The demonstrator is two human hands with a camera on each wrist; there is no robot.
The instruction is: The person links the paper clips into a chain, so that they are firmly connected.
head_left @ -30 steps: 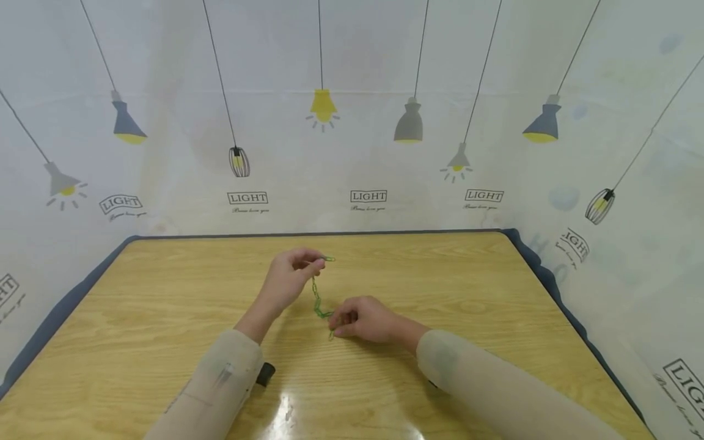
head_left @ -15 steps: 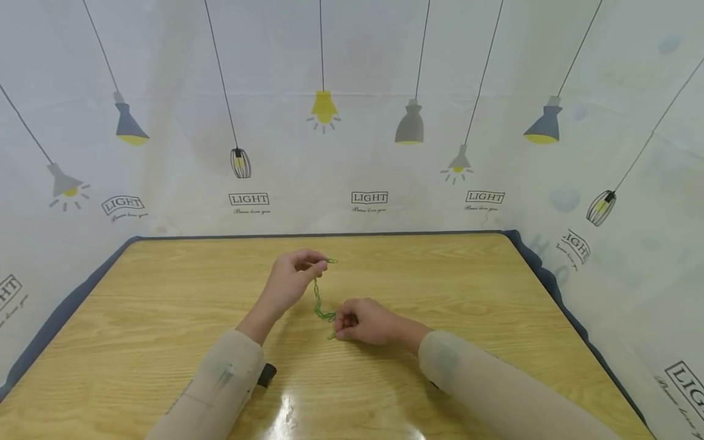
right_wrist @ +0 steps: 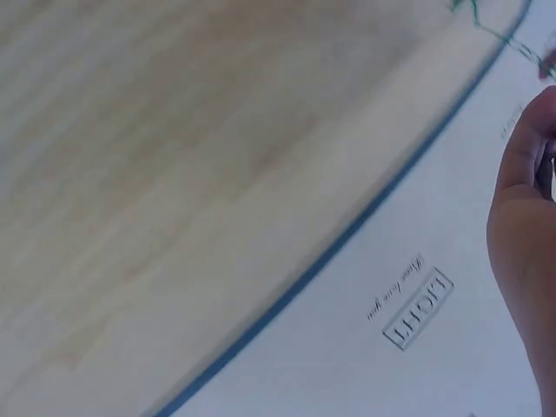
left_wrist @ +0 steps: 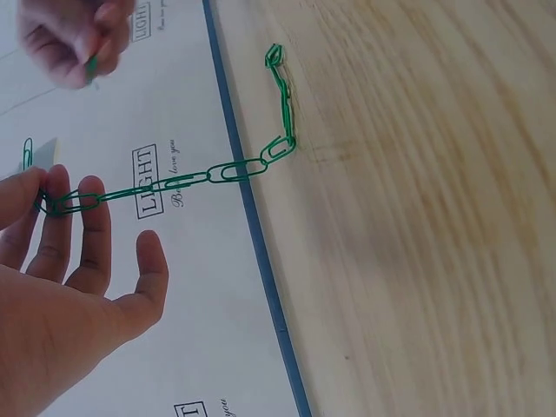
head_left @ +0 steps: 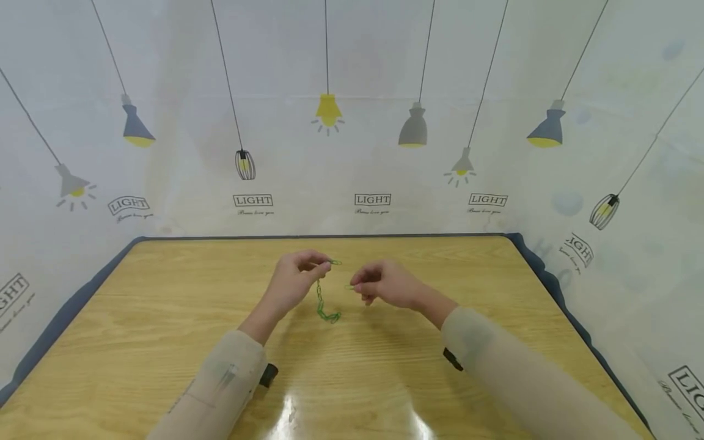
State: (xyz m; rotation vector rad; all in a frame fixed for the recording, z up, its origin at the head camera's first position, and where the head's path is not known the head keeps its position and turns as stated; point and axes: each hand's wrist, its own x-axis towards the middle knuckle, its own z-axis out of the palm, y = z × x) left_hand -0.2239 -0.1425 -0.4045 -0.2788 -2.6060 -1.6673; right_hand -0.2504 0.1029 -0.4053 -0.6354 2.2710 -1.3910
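A chain of linked green paper clips (left_wrist: 234,171) hangs from my left hand (head_left: 297,278), its lower links lying on the wooden table in the head view. Thumb and forefinger of that hand pinch the top of the chain, and one end clip (head_left: 337,263) sticks out past the fingertips. To the right, my right hand (head_left: 392,284) is raised over the table and pinches a single green paper clip (head_left: 349,287), apart from the chain. In the left wrist view this right hand (left_wrist: 78,43) shows blurred at the top left. The right wrist view catches only part of it.
The wooden table (head_left: 220,379) has a dark blue edge (left_wrist: 261,234). Behind and beside it stands a pale backdrop (head_left: 308,159) printed with hanging lamps and "LIGHT" labels. Black wrist straps show under both sleeves (head_left: 220,373).
My right hand has left the lower end of the chain and risen toward my left hand, carrying one paper clip. The left hand keeps its pinch on the chain, nearly still.
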